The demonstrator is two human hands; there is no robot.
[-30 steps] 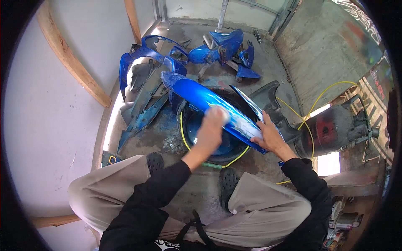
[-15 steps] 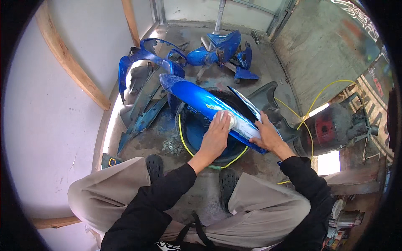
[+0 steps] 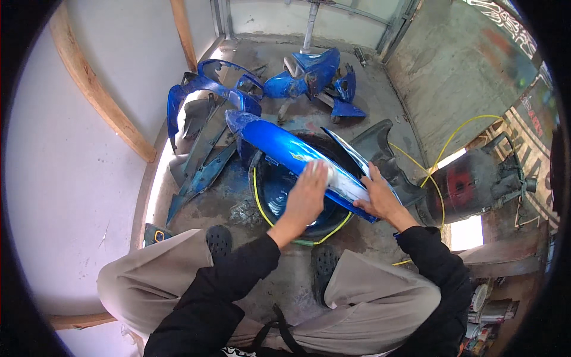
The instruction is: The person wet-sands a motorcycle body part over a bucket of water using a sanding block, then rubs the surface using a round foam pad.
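A long blue and white motorcycle fairing panel (image 3: 276, 141) slants across a round black tub (image 3: 259, 205) of water. My left hand (image 3: 304, 193) is closed over a small whitish pad, perhaps a sponge (image 3: 329, 174), pressed against the panel's upper face; the fingers cover most of it. At the panel's near right end, my right hand (image 3: 382, 195) grips its edge, thumb on top. Just beyond the right hand, a second narrow blue and white panel (image 3: 348, 146) leans at the tub's rim.
Several blue fairing pieces (image 3: 309, 77) lie on the far floor, with another curved blue cowl (image 3: 217, 86) to their left. Dark panels (image 3: 199, 172) rest by the left wall. At right are a black plastic part (image 3: 377, 143), a dark cylindrical tank (image 3: 461, 184) and a yellow hose (image 3: 440, 156).
My left hand has shifted slightly on the panel with the pad under it. Ripples now show on the water in the tub. The right hand keeps its grip.
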